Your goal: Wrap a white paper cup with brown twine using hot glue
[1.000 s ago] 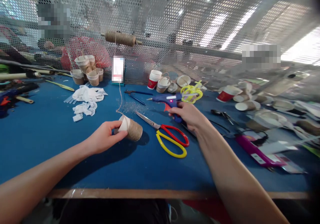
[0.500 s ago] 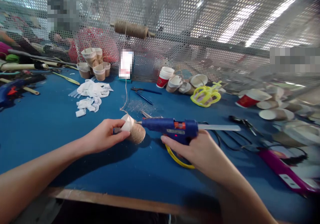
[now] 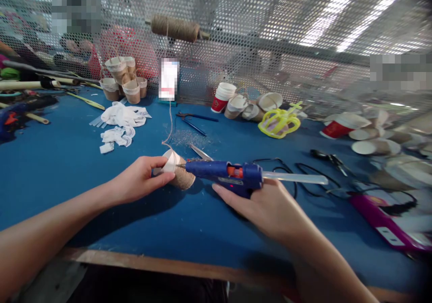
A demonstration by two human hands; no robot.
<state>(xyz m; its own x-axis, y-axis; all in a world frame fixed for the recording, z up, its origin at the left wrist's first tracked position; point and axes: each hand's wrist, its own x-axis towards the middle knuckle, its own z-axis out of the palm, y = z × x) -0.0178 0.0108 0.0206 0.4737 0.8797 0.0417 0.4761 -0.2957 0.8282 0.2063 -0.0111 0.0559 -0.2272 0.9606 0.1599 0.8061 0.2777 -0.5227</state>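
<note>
Between the thumb and fingers of my left hand [image 3: 148, 177] is the white rim of a paper cup [image 3: 184, 178], tilted on its side, its lower part wrapped in brown twine. My right hand [image 3: 263, 206] grips a blue hot glue gun [image 3: 219, 170] with a clear glue stick [image 3: 297, 178] poking out of its back. The nozzle points left and meets the cup near the edge of the wrapping; whether glue is coming out is too small to see. A loose strand of twine [image 3: 170, 125] runs down to the cup from a spool [image 3: 174, 27] hung on the mesh.
Scissor blades [image 3: 201, 152] and blue-handled pliers [image 3: 195, 122] lie behind the glue gun. White scraps [image 3: 123, 114] and twine-wrapped cups [image 3: 131, 90] are at back left. A yellow crown-shaped piece [image 3: 279, 123] stands at back right. Black cables and a purple power strip [image 3: 378, 222] lie right.
The glue gun has shifted slightly left and its nozzle now overlaps the cup's white band. A yellow loop seen below the gun before is no longer visible. The view has tilted a little.
</note>
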